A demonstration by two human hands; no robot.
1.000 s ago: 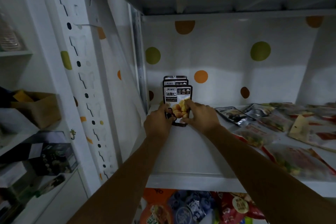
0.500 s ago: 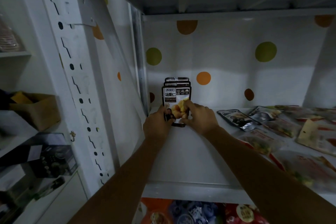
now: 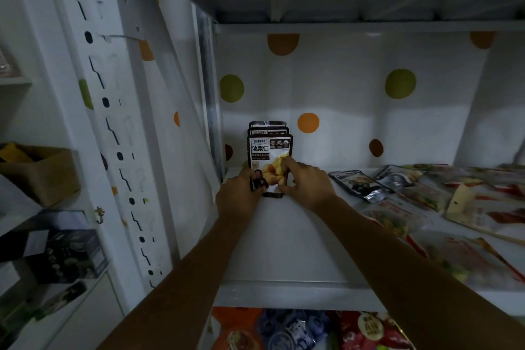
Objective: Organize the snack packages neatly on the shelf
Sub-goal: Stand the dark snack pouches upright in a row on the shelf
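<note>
Head view | front pouch point(image 3: 270, 162) stands upright in the shelf's point(image 3: 284, 250) back-left corner | left hand point(image 3: 237, 199) and right hand point(image 3: 308, 189) pinch its lower edges | I judge it light, crinkly, slippery (hold the side seams).

3 chestnut pkgs point(image 3: 270, 150) standing; 1 cardboard box point(image 3: 42, 173); loose pkgs point(image 3: 483, 202) right: several, uncountable.
</note>
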